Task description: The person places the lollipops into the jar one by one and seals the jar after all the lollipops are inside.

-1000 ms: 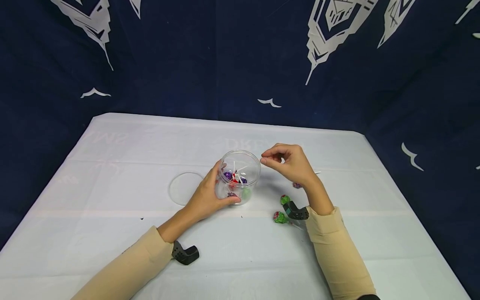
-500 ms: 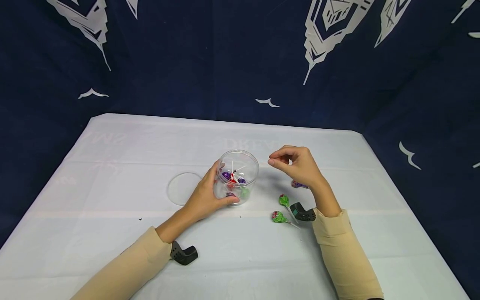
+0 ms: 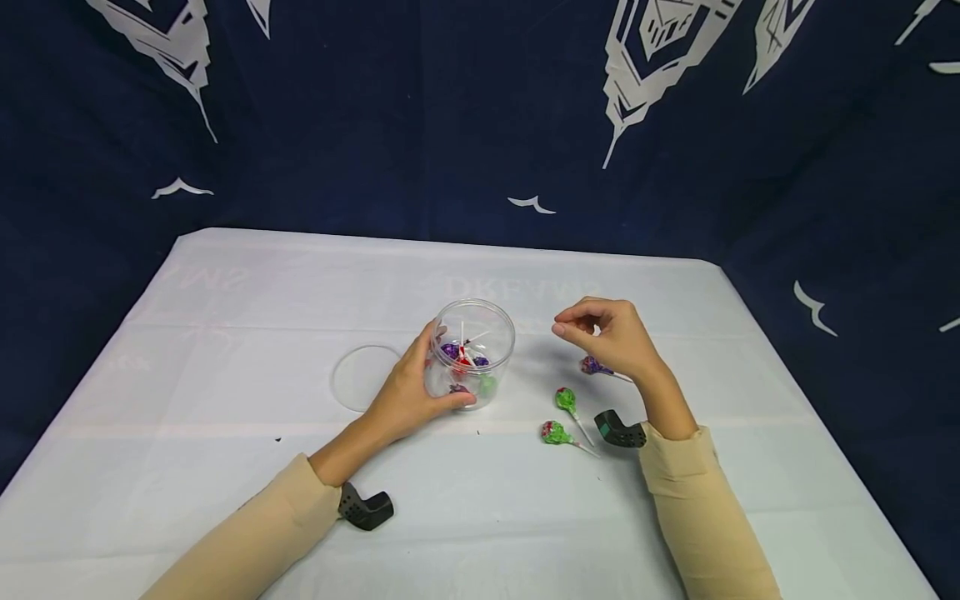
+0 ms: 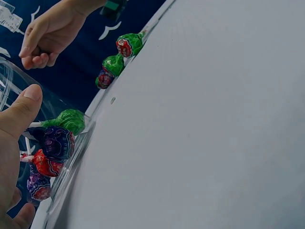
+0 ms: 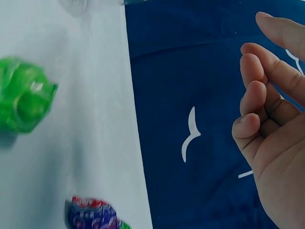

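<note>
My left hand holds a clear plastic jar upright on the table, with the thumb on the near side and fingers around the left. Inside the jar lie several wrapped lollipops; a green lollipop, a purple lollipop and a red lollipop show in the left wrist view. To the jar's right, my right hand hovers above the table, fingers loosely curled, holding nothing. Below it lies a purple lollipop. Two green lollipops, one upper and one lower, rest nearer me.
A round clear lid lies flat left of the jar, partly behind my left hand. White cloth covers the table. A dark blue curtain with white shapes hangs behind the far edge.
My right hand has moved away from the jar's rim, rightward and slightly toward me, uncovering more of the loose lollipops. My left hand keeps its hold on the jar.
</note>
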A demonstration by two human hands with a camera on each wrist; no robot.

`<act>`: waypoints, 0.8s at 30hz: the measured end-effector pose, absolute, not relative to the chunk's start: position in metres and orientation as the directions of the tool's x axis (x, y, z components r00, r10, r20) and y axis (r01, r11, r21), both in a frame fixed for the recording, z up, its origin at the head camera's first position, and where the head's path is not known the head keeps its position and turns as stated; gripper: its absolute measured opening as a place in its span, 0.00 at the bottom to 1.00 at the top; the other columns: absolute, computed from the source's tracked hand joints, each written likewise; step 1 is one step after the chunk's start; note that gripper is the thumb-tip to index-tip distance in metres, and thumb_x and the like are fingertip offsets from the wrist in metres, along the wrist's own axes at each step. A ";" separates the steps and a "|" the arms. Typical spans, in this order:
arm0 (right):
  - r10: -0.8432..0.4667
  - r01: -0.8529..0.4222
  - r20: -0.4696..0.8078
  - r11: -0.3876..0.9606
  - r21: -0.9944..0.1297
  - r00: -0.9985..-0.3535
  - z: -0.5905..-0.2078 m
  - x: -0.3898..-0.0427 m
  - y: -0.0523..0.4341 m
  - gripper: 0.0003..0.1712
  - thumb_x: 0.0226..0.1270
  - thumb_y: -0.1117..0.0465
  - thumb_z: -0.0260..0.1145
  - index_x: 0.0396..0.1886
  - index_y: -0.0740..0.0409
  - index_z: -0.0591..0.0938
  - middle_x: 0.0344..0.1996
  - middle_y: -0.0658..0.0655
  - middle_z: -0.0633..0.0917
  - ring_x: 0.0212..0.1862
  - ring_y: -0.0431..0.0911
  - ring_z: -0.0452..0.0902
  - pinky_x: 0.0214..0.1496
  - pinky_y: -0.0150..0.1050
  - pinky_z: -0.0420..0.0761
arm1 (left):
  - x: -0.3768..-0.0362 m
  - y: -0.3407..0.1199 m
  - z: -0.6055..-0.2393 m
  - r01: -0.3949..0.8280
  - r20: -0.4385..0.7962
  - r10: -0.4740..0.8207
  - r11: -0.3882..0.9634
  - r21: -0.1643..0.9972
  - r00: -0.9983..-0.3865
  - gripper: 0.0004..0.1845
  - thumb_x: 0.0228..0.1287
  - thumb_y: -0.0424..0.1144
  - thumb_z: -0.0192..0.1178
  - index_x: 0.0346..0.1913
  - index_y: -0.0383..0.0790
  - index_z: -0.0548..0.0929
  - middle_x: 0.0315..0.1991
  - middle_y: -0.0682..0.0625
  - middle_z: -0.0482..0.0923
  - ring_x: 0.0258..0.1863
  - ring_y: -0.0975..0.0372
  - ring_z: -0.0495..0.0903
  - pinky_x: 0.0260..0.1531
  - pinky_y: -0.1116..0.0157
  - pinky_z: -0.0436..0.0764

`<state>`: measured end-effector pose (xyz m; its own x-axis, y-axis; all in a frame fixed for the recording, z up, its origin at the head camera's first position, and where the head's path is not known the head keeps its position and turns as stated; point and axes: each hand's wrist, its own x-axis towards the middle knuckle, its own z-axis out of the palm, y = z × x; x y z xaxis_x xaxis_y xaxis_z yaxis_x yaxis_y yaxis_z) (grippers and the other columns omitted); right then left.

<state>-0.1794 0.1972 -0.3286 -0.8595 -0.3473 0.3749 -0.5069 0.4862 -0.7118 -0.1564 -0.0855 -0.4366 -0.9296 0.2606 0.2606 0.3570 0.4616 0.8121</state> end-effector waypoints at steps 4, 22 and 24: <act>-0.343 -0.505 0.375 0.500 -0.703 -0.861 -0.330 -0.178 0.203 0.02 0.57 0.76 0.71 0.31 0.73 0.86 0.23 0.60 0.81 0.27 0.41 0.69 0.29 0.30 0.70 | -0.156 -0.086 -0.436 0.354 0.256 0.262 0.462 0.813 -0.931 0.63 0.45 0.54 0.79 0.79 0.45 0.49 0.73 0.41 0.60 0.70 0.50 0.63 0.67 0.48 0.65; -0.321 -0.493 0.377 0.479 -0.726 -0.869 -0.343 -0.179 0.233 0.03 0.55 0.79 0.69 0.31 0.76 0.85 0.24 0.56 0.82 0.28 0.40 0.72 0.30 0.29 0.72 | -0.156 -0.086 -0.437 0.352 0.255 0.262 0.456 0.817 -0.931 0.63 0.45 0.54 0.79 0.79 0.46 0.49 0.73 0.41 0.60 0.69 0.50 0.64 0.66 0.48 0.67; -0.314 -0.485 0.374 0.471 -0.737 -0.873 -0.345 -0.180 0.237 0.04 0.55 0.80 0.69 0.31 0.77 0.84 0.24 0.56 0.82 0.28 0.39 0.72 0.30 0.28 0.73 | -0.156 -0.086 -0.437 0.354 0.256 0.263 0.459 0.815 -0.930 0.63 0.45 0.54 0.79 0.79 0.46 0.49 0.74 0.41 0.60 0.69 0.50 0.65 0.65 0.48 0.68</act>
